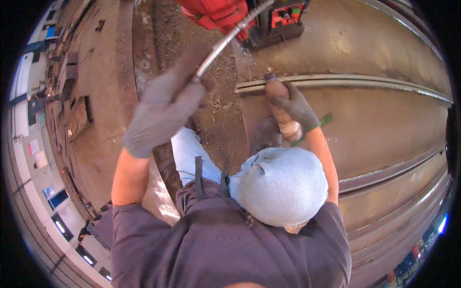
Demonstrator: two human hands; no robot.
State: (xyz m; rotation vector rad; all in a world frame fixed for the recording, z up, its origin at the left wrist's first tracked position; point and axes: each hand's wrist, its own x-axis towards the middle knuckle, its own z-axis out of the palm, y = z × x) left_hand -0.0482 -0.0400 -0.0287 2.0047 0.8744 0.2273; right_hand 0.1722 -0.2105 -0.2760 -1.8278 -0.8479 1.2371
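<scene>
My left hand (165,103), in a grey knit glove and blurred by motion, is closed around the lower end of a slightly curved silvery metal rod or tube (230,42). The rod slants up and to the right in front of a red and black machine (276,24); whether it joins the machine I cannot tell. In my right hand (298,106), also gloved in grey, is a plastic bottle (287,122) with a dark cap and brownish contents. It tilts with the cap away from me, over a brown steel beam (384,129).
More long steel beams (336,43) lie on the right, with raised flange edges between them. A green strip (314,129) crosses the nearest one. Debris covers the ground (216,105) between the beams and a wide steel plate (108,72). My denim-covered knee (283,185) is close to the right-hand beam.
</scene>
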